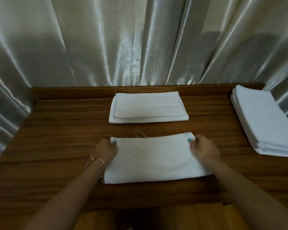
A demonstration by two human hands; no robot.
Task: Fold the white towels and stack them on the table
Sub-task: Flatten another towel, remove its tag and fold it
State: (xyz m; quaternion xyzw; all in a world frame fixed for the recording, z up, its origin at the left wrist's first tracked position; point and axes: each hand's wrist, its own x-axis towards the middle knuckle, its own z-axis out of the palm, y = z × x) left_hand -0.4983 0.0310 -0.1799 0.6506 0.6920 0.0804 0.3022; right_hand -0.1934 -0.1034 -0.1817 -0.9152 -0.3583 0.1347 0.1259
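A folded white towel (154, 159) lies flat on the wooden table (56, 130) in front of me, with loose threads at its far edge. My left hand (106, 150) pinches its far left corner, thumb on top. My right hand (204, 149) pinches its far right corner the same way. Behind it, near the table's back edge, sits a small stack of folded white towels (148, 107). At the right side of the table lies a taller pile of white towels (264, 120).
A shiny grey curtain (140, 39) hangs behind and around the table. A raised wooden lip (73, 92) runs along the back of the table. Bare wood shows on the table's left side.
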